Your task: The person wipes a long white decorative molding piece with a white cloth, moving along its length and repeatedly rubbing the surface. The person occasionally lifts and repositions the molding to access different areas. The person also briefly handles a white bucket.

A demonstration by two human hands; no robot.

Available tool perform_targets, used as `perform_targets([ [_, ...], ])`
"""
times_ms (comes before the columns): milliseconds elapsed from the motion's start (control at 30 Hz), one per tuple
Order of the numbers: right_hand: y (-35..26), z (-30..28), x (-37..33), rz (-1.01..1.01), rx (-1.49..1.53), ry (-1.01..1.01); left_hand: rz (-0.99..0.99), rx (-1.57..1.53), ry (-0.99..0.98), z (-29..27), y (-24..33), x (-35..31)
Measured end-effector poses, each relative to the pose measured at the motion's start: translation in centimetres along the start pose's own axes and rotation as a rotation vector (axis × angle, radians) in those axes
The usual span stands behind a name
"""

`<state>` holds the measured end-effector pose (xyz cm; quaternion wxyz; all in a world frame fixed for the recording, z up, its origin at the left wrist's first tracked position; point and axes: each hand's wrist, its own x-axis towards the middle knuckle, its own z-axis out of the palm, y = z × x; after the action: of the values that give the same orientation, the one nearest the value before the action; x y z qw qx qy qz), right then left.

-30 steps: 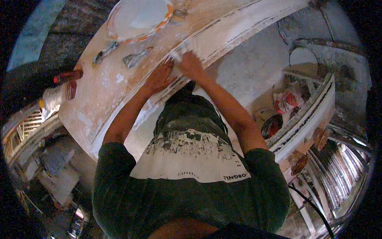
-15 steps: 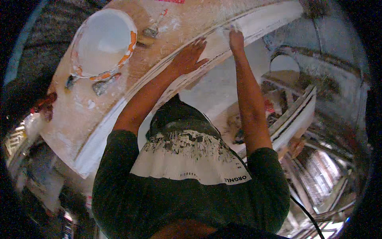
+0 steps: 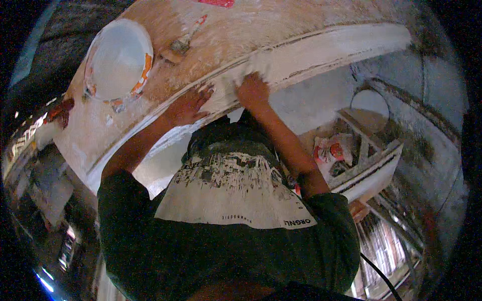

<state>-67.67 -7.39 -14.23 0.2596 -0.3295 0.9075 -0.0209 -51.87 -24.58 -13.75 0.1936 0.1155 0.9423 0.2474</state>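
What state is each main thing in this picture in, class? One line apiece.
Left hand: palm down, fingers spread on the pale edge strip
Right hand: fingers blurred, grip unclear
Edge strip: whitish, dark streaks along it
Board: stained with white patches
Bucket: orange marks along its rim
Brush: lying on the board

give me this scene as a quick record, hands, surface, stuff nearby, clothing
left hand: open, palm down on the white edge
right hand: blurred, at the white edge, right of the left hand; grip cannot be told
surface: curved brown board with the white edge along its near side
bucket: white, orange patches on its rim, on the board, left of the hands
tool: looks like a brush, on the board right of the bucket
clothing: dark shirt, pale printed panel
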Motion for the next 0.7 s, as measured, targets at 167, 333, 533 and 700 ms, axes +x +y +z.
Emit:
perform_targets([
  [167,8.4,-4.3,4.2,0.048,-0.132,0.021,-0.050,-0.117,0.109,-0.6,1.9,5.1],
  [333,16.6,-4.5,6.5,0.282,-0.143,0.195,0.051,-0.102,0.340,-0.8,5.1,15.4],
  [533,18.5,-5.4,6.6,-0.077,-0.510,-0.020,0.151,-0.053,0.360,0.6,4.9,18.2],
  [700,7.6,-6.3,0.7,-0.142,-0.152,-0.050,0.133,-0.027,0.294,1.3,3.3,10.0],
])
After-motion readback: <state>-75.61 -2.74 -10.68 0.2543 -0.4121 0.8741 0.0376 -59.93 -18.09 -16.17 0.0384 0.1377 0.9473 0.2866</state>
